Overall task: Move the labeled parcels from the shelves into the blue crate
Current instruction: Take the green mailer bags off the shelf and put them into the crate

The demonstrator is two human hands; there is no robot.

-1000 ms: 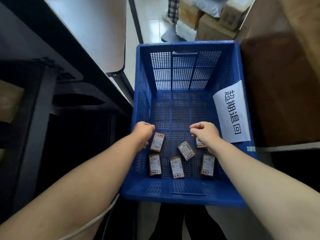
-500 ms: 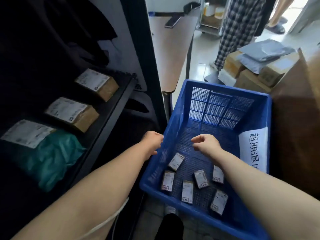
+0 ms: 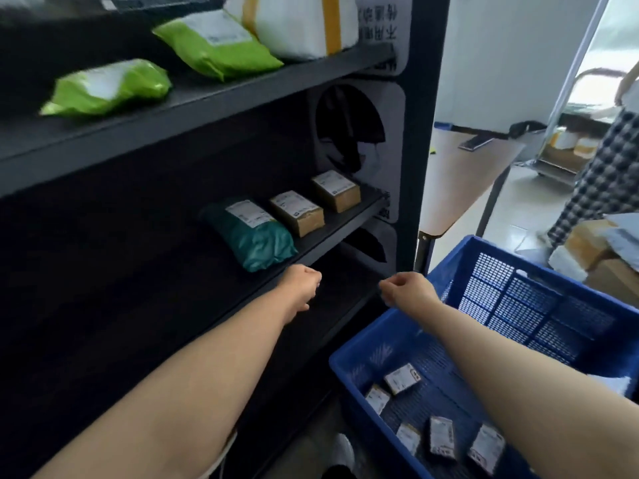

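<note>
Head cam, bit blurry: left hand (image 3: 301, 285) and right hand (image 3: 405, 289) are both curled into fists and look empty. Left is just below the teal mailer (image 3: 254, 235) on the middle shelf (image 3: 345, 227), with two brown boxes (image 3: 298, 213) to the mailer's right. Right hand is by the left edge of the blue crate (image 3: 349, 356), which has five small labeled parcels (image 3: 402, 377) on its floor.

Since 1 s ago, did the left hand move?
Yes: the left hand went from over the blue crate leftward, out of it, to the shelf edge below the teal parcel.

The crate (image 3: 539, 305) at lower right is blue, a bag (image 3: 252, 233) mid-frame teal, two bags (image 3: 107, 86) at upper left lime green.
</note>
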